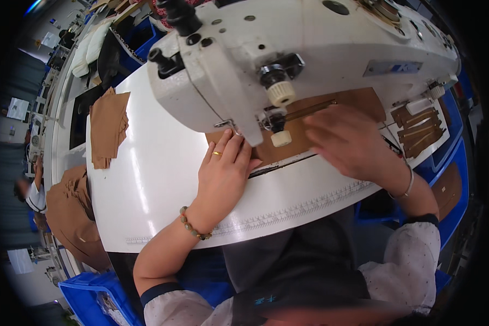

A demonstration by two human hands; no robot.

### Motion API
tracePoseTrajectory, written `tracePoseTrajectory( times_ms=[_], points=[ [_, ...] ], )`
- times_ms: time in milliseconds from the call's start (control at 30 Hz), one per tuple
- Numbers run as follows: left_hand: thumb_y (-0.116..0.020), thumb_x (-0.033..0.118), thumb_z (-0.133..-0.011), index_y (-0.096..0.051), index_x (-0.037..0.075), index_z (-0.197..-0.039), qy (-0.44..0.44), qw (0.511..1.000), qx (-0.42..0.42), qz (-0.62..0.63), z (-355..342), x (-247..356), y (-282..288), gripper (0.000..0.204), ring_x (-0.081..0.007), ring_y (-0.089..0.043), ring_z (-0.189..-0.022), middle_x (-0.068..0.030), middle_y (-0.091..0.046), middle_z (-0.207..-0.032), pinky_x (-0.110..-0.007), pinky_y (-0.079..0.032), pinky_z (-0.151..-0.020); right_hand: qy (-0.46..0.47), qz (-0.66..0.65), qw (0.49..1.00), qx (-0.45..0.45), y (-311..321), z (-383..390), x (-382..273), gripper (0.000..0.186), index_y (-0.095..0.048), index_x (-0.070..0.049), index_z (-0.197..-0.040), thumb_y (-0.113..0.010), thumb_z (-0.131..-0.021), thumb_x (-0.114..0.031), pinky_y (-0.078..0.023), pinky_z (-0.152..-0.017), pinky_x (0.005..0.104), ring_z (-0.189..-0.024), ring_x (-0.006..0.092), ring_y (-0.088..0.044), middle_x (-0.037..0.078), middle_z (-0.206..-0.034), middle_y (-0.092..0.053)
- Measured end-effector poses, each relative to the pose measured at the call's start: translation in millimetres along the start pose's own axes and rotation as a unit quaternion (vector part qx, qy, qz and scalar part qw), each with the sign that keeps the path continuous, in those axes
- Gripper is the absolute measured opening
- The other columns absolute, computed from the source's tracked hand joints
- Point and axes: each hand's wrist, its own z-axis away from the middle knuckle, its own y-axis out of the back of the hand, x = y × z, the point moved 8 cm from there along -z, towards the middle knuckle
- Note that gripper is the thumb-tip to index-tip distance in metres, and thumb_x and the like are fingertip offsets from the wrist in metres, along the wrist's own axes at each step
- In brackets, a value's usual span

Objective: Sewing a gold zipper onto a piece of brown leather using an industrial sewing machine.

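Observation:
A white industrial sewing machine (228, 70) stands over a white table. Under its head lies a brown fabric-like panel (358, 106) with a narrow strip (309, 111) along it. My left hand (226, 157) rests beside the needle area, fingers stretched flat on the panel's near left part. Just right of the machine's cream dials, my right hand (345, 138) hovers over or touches the panel; I cannot tell which. Its fingers are bent and smeared by motion, so whether they hold anything is hidden. The machine head covers the needle and part of the panel.
Brown cut pieces (108, 127) are stacked on the table's left, with a larger brown pile (73, 214) beyond its edge. Brown strips (421, 133) lie at the right. A printed ruler (309, 201) follows the near edge. Blue bins (92, 296) stand below; a person (35, 193) is far left.

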Motion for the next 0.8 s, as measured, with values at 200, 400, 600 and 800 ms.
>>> tracePoseTrajectory(
  times_ms=[200, 400, 600, 800],
  points=[
    [-0.081, 0.023, -0.085, -0.073, 0.004, -0.117, -0.007, 0.998, 0.028, 0.054, -1.7, -1.5, 7.1, 0.038, -0.0327, -0.066, -0.122, -0.0102, -0.069, -0.125, -0.042, -0.056, -0.095, 0.02, -0.08, 0.995, -0.061, -67.8, -41.7, -18.0, 0.037, -0.07, -0.004, -0.116, -0.073, -0.088, -0.028, -0.048, -0.101, 0.0392, -0.115, 0.0262, -0.061, 0.01, -0.127, -0.067],
    [-0.083, 0.024, -0.084, -0.074, 0.003, -0.111, -0.02, 0.997, 0.021, 0.066, -4.1, -1.8, 9.4, 0.036, -0.0342, -0.067, -0.12, -0.0116, -0.071, -0.118, -0.041, -0.057, -0.094, 0.019, -0.038, 0.999, -0.019, -68.9, -35.0, -20.4, 0.043, -0.07, -0.002, -0.121, -0.073, -0.089, -0.031, -0.048, -0.101, 0.0408, -0.115, 0.0259, -0.061, 0.013, -0.13, -0.067],
    [-0.084, 0.026, -0.081, -0.074, 0.001, -0.106, -0.016, 0.999, 0.014, 0.046, -7.4, 1.3, 12.6, 0.036, -0.0349, -0.068, -0.119, -0.0137, -0.071, -0.114, -0.041, -0.058, -0.091, 0.043, -0.035, 0.998, -0.041, -71.6, -35.2, -22.3, 0.041, -0.073, 0.001, -0.11, -0.074, -0.087, -0.033, -0.048, -0.1, 0.0428, -0.114, 0.0278, -0.062, 0.013, -0.125, -0.068],
    [-0.084, 0.025, -0.081, -0.074, 0.001, -0.104, -0.015, 0.999, 0.017, 0.045, -10.6, 0.2, 13.3, 0.035, -0.0345, -0.069, -0.116, -0.0136, -0.071, -0.112, -0.04, -0.058, -0.091, 0.03, -0.035, 0.999, -0.018, -68.8, -39.3, -20.7, 0.041, -0.071, 0.001, -0.113, -0.076, -0.087, -0.032, -0.048, -0.1, 0.0424, -0.112, 0.0271, -0.063, 0.012, -0.118, -0.07]
  ],
)
